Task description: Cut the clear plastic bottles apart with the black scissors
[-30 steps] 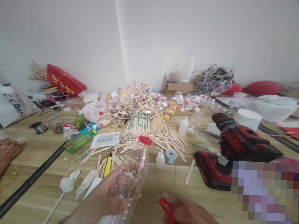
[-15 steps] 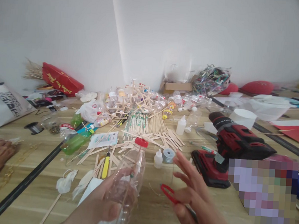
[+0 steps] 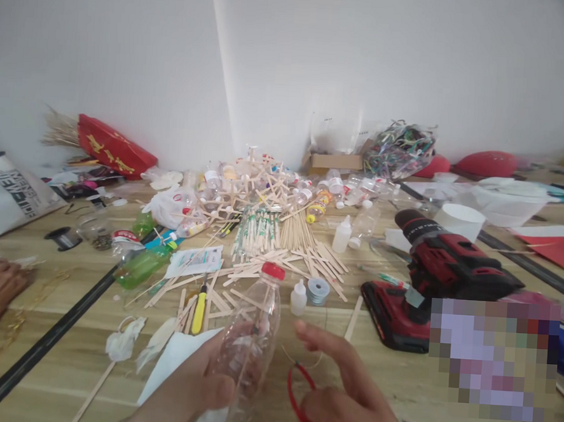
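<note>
My left hand [image 3: 205, 375] is wrapped round a clear plastic bottle [image 3: 261, 318] with a red cap, tilted a little to the right. My right hand [image 3: 347, 387] is just right of the bottle, its index finger stretched out toward it and the other fingers curled round a thin red loop [image 3: 292, 393], which may be a tool's handle. A thin wire [image 3: 320, 360] curves near the loop. Beyond the bottle stand a small white squeeze bottle [image 3: 298, 298] and a spool [image 3: 318, 291]. A yellow-handled screwdriver [image 3: 199, 311] lies to the left.
A red and black drill [image 3: 450, 266] stands at the right. Wooden sticks [image 3: 256, 232], plastic bottles and a green bottle [image 3: 145, 266] cover the middle and back. Another person's hand [image 3: 0, 289] rests at the left edge. A black strip [image 3: 49, 337] crosses the table.
The bottle has shifted slightly right in my left hand. My right hand has moved down and left, and the red loop now hangs lower and more upright.
</note>
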A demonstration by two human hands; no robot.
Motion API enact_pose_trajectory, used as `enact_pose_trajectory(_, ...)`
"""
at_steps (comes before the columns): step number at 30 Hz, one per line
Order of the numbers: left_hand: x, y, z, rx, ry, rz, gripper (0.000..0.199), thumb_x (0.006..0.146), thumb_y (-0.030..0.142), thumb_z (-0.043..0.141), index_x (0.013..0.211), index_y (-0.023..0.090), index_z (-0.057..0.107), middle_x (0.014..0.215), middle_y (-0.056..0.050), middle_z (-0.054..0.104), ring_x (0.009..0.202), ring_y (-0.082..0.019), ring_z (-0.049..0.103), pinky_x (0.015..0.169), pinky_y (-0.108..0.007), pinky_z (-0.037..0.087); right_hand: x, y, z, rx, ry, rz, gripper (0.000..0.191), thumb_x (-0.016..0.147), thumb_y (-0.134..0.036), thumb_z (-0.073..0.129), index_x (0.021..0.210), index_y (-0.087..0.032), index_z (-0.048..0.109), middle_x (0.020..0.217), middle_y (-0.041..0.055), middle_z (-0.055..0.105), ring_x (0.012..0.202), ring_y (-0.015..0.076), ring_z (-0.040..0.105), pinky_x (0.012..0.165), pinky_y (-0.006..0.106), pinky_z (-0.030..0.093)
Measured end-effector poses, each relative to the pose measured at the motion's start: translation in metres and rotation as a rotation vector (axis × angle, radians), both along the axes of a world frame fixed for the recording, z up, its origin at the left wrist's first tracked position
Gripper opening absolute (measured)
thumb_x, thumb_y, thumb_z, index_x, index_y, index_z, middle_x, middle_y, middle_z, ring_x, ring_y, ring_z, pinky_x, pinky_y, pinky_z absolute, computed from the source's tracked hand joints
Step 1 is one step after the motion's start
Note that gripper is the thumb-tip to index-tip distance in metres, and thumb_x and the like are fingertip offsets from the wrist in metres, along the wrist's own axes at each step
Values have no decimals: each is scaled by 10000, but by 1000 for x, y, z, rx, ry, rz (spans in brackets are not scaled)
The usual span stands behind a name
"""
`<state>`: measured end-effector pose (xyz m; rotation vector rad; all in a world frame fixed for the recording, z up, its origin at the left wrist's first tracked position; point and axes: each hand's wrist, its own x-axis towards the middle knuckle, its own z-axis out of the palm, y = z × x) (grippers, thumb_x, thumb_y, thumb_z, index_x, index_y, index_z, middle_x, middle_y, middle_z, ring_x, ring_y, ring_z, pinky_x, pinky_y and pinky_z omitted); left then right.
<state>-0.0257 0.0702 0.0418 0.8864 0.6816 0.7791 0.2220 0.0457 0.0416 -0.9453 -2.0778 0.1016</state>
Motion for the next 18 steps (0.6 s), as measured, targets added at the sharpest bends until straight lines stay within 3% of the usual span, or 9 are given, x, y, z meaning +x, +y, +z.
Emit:
enact_pose_trajectory(3, 0, -4, 7, 0, 16, 55, 706, 626, 510, 907, 1246, 275, 664, 846, 6, 685, 798, -183, 583, 783, -303, 384, 8, 4, 0, -65, 44, 48, 131, 901, -205, 678, 966, -317, 697, 1116, 62, 713, 1078, 279, 711, 805, 320, 635)
enact_pose_trajectory(6, -1, -5, 13, -17, 75, 98, 724, 628, 531, 896, 1259, 263, 663, 856, -13, 706, 800, -204, 593, 773, -318, 398, 16, 3, 4, -121, 44, 114, 104, 964, -202, 574, 955, -270, 653, 1201, 93, 667, 1072, 219, 709, 809, 247, 617)
enact_pose_trajectory(9, -6, -4, 14, -38, 124, 126, 710, 723, 600, 805, 1307, 231, 639, 843, -49, 735, 754, -207, 609, 740, -330, 423, 22, 1, 6, -131, 59, 82, 106, 1019, -230, 515, 995, -245, 617, 1225, 112, 651, 1099, 181, 688, 876, 225, 586)
enact_pose_trajectory(11, -10, -3, 16, -27, 98, 125, 729, 709, 623, 803, 1295, 215, 656, 824, -57, 738, 733, -198, 615, 726, -324, 435, 27, 1, 5, -130, 95, 59, 139, 1052, -280, 480, 992, -248, 601, 1142, 85, 687, 1068, 166, 694, 886, 218, 575)
enact_pose_trajectory(13, -15, -4, 20, 1, 45, 132, 770, 628, 625, 857, 1263, 223, 687, 827, -48, 738, 730, -189, 617, 721, -312, 440, 34, 2, 5, -154, 135, 47, 197, 1070, -318, 454, 946, -253, 593, 1004, 42, 716, 966, 152, 717, 834, 195, 579)
enact_pose_trajectory(18, -25, -12, 33, -19, 52, 246, 575, 669, 596, 845, 1153, 300, 751, 861, -20, 761, 777, -177, 635, 772, -290, 440, 62, 6, 2, -228, 281, -9, 365, 1063, -403, 459, 766, -234, 589, 748, 4, 683, 668, 143, 696, 565, 148, 559)
